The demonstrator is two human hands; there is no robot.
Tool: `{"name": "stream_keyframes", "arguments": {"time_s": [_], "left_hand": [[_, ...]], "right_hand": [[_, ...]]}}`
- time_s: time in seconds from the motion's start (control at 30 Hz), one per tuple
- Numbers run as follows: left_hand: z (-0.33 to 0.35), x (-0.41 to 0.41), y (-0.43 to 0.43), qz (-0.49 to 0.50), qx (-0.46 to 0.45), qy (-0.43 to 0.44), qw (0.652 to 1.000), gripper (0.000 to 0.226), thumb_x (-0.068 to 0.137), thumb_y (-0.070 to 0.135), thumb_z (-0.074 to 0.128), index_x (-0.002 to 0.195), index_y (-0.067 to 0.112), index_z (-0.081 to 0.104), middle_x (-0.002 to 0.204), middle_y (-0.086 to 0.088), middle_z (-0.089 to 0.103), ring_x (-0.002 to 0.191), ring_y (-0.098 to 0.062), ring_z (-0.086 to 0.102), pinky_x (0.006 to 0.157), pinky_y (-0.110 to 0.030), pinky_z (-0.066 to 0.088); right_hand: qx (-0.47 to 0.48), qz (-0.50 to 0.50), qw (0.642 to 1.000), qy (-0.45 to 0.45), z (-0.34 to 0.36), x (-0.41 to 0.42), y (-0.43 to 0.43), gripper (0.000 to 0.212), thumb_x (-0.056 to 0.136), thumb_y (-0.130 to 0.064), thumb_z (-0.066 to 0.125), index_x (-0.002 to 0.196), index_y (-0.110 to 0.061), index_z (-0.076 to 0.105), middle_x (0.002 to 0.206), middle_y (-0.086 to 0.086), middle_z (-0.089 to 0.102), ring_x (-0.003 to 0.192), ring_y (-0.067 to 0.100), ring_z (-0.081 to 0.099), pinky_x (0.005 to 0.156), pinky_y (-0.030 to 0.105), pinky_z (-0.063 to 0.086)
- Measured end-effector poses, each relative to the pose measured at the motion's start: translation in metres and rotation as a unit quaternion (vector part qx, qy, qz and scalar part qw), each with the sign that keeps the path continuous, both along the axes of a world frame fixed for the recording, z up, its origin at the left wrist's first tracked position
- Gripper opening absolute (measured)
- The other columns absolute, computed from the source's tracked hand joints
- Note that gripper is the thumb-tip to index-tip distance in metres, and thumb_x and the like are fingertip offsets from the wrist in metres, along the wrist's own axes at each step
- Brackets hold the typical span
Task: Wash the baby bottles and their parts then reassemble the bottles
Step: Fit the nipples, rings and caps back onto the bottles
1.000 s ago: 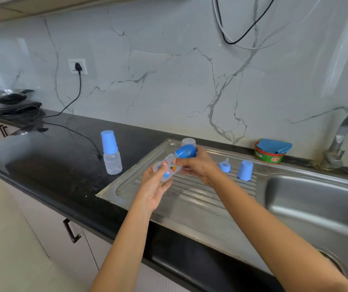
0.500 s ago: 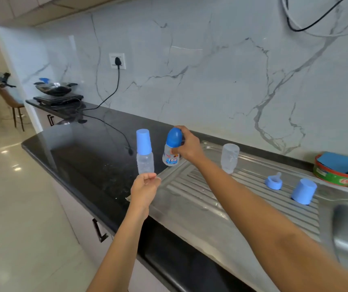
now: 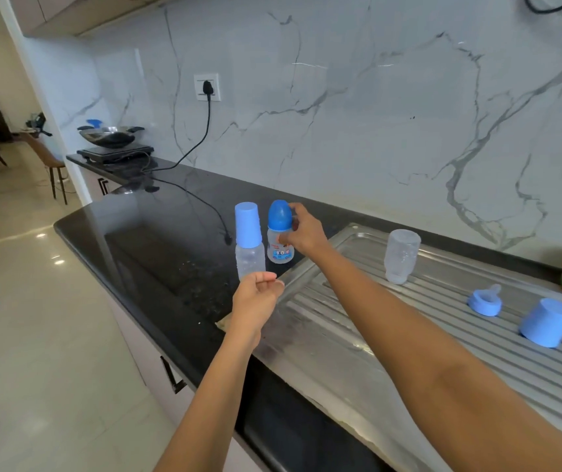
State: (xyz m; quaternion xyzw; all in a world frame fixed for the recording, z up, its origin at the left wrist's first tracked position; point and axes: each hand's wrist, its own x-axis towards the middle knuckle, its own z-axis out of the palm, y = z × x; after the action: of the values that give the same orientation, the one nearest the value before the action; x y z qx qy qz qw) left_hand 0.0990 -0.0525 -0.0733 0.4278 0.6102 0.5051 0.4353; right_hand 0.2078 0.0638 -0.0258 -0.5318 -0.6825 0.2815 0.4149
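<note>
1. Bottle [image 3: 280,248] with dark-blue cap [image 3: 279,215] stands on the counter [image 3: 170,240], gripped by the curled right hand [image 3: 303,233].
2. Left hand [image 3: 255,296], loosely curled, holds nothing, just nearer the person.
3. Probably light, stiff, wet-slick plastic: grip the body, not the cap.

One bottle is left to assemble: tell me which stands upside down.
The clear capless bottle on the drainboard, neck down; the light-capped bottle and dark-capped bottle stand upright.
</note>
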Motion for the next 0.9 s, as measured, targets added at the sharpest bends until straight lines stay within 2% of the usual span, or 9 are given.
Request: {"name": "stream_keyframes", "arguments": {"time_s": [0.17, 0.23, 0.33, 0.47, 0.53, 0.63, 0.7, 0.8, 0.9], "left_hand": [[0.005, 0.013, -0.007, -0.017, 0.007, 0.006, 1.000, 0.020, 0.089, 0.015, 0.065, 0.107, 0.022, 0.058, 0.103, 0.005, 0.061, 0.101, -0.011, 0.059, 0.097, -0.036, 0.051], [0.005, 0.023, -0.010, -0.032, 0.009, 0.010, 0.999, 0.020, 0.089, 0.016, 0.065, 0.106, 0.022, 0.059, 0.103, 0.004, 0.062, 0.099, -0.011, 0.059, 0.096, -0.036, 0.051], [0.007, 0.045, -0.016, -0.068, 0.012, 0.001, 0.998, 0.018, 0.088, 0.015, 0.065, 0.105, 0.020, 0.060, 0.101, 0.001, 0.062, 0.095, -0.011, 0.059, 0.093, -0.035, 0.051], [0.011, 0.079, -0.016, -0.117, 0.013, 0.001, 0.993, 0.018, 0.088, 0.012, 0.064, 0.105, 0.015, 0.058, 0.100, -0.002, 0.062, 0.094, -0.016, 0.059, 0.094, -0.038, 0.050], [0.013, 0.099, -0.013, -0.135, 0.011, 0.013, 0.991, 0.021, 0.087, 0.013, 0.066, 0.106, 0.013, 0.057, 0.103, -0.005, 0.062, 0.097, -0.019, 0.059, 0.098, -0.041, 0.049], [0.013, 0.127, -0.001, -0.159, 0.005, 0.043, 0.986, 0.030, 0.084, 0.020, 0.069, 0.110, 0.014, 0.054, 0.109, -0.005, 0.059, 0.105, -0.021, 0.058, 0.099, -0.046, 0.048], [0.014, 0.145, 0.007, -0.176, 0.005, 0.068, 0.982, 0.043, 0.083, 0.024, 0.071, 0.119, 0.014, 0.050, 0.116, -0.005, 0.054, 0.110, -0.023, 0.056, 0.098, -0.046, 0.048], [0.017, 0.164, 0.018, -0.179, 0.013, 0.107, 0.978, 0.070, 0.080, 0.025, 0.074, 0.137, 0.012, 0.036, 0.135, -0.012, 0.043, 0.120, -0.028, 0.050, 0.099, -0.042, 0.047], [0.022, 0.179, 0.027, -0.158, 0.049, 0.158, 0.973, 0.088, 0.078, 0.022, 0.076, 0.147, 0.012, 0.022, 0.148, -0.014, 0.028, 0.131, -0.030, 0.039, 0.095, -0.034, 0.039]], "right_hand": [[-0.002, -0.028, 0.999, -0.028, -0.004, 0.009, -0.023, 0.073, 0.084, -0.022, 0.072, 0.144, -0.009, 0.032, 0.139, 0.015, 0.048, 0.127, 0.027, 0.048, 0.100, 0.034, 0.041], [0.016, -0.043, 0.997, -0.058, -0.004, 0.021, -0.036, 0.068, 0.086, -0.026, 0.069, 0.141, -0.005, 0.036, 0.137, 0.017, 0.049, 0.125, 0.027, 0.049, 0.098, 0.034, 0.042], [0.044, -0.071, 0.993, -0.084, 0.002, 0.052, -0.059, 0.052, 0.087, -0.024, 0.067, 0.131, -0.004, 0.048, 0.127, 0.014, 0.057, 0.116, 0.026, 0.054, 0.093, 0.031, 0.043], [0.085, -0.132, 0.982, -0.104, 0.009, 0.103, -0.090, 0.025, 0.085, -0.012, 0.064, 0.108, -0.003, 0.064, 0.106, 0.011, 0.067, 0.100, 0.024, 0.060, 0.084, 0.023, 0.040], [0.095, -0.174, 0.973, -0.121, 0.011, 0.134, -0.101, 0.019, 0.083, -0.010, 0.062, 0.100, -0.003, 0.067, 0.100, 0.013, 0.069, 0.096, 0.027, 0.062, 0.084, 0.026, 0.042], [0.052, -0.266, 0.946, -0.178, 0.013, 0.186, -0.111, 0.022, 0.085, -0.004, 0.054, 0.105, -0.002, 0.064, 0.105, 0.017, 0.065, 0.099, 0.031, 0.060, 0.081, 0.033, 0.047], [-0.001, -0.292, 0.912, -0.288, 0.014, 0.218, -0.115, 0.028, 0.086, -0.001, 0.050, 0.113, -0.001, 0.059, 0.112, 0.018, 0.061, 0.105, 0.033, 0.057, 0.084, 0.033, 0.046], [-0.099, -0.251, 0.868, -0.416, 0.014, 0.253, -0.119, 0.035, 0.088, -0.003, 0.050, 0.123, -0.004, 0.053, 0.122, 0.016, 0.057, 0.112, 0.030, 0.054, 0.090, 0.032, 0.042], [-0.168, -0.210, 0.858, -0.437, 0.012, 0.275, -0.117, 0.036, 0.086, -0.009, 0.059, 0.122, -0.006, 0.058, 0.121, 0.013, 0.059, 0.108, 0.029, 0.058, 0.088, 0.033, 0.047]]}}
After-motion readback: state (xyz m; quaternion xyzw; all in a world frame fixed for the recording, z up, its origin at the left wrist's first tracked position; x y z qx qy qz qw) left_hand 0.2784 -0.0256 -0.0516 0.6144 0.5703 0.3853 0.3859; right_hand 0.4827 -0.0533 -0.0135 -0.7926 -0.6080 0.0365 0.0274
